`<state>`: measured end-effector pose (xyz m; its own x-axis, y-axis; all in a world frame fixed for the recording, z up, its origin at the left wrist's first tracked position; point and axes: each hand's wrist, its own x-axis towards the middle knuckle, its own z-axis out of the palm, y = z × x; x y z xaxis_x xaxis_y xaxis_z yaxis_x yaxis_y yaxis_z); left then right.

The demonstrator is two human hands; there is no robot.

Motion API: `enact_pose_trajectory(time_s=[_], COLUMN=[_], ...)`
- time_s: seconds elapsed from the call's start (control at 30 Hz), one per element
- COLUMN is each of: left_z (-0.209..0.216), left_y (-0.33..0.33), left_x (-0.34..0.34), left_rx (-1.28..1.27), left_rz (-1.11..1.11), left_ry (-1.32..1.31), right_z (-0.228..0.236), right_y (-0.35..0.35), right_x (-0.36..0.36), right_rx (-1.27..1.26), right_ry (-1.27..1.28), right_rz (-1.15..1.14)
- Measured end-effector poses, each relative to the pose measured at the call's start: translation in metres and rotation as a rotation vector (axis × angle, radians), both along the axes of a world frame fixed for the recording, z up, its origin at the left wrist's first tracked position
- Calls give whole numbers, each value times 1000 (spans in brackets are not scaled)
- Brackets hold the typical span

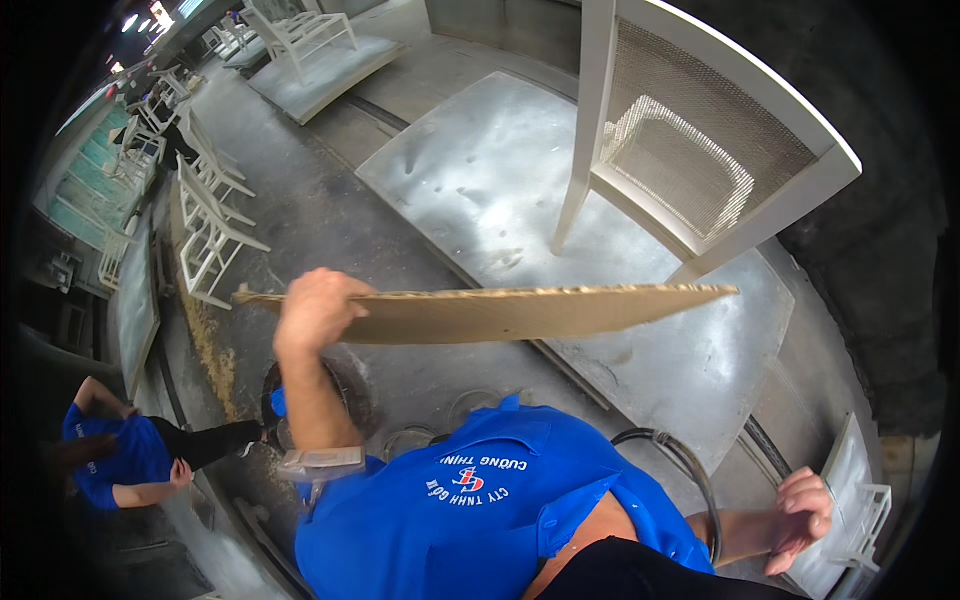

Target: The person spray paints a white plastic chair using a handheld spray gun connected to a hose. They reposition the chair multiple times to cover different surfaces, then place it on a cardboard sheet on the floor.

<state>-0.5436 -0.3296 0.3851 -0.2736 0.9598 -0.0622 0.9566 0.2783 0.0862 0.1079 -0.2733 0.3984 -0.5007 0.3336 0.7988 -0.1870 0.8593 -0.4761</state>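
Dim bkgd, glare on metal platform (500, 200) (fisheye rim v. dark).

Grey floor (310, 200), white chairs (228, 238) left, bright lights (160, 14).

a chair (700, 110) stands on a platform (470, 180) beyond the cardboard (520, 315), more chairs (210, 225) to the left.

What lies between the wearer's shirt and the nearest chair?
In the head view, the cardboard, held by the left hand, and part of the grey platform show between them.
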Motion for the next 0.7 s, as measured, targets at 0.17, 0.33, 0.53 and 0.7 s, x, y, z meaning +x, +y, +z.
enact_pose_trajectory(time_s=[0.17, 0.33, 0.53, 0.7], left_z=[85, 143, 108, 21], left_y=[-91, -164, -176, -132], left_x=[-30, -31, -95, -181], left_rx=[72, 153, 216, 396], left_rz=[199, 506, 493, 653], left_ry=[94, 323, 280, -307], right_z=[-6, -24, -66, -71], right_y=[35, 70, 87, 90], right_x=[4, 6, 4, -20], right_rx=[-5, -42, -221, -290], right_ry=[-7, 27, 47, 41], right_rz=[-6, 40, 121, 68])
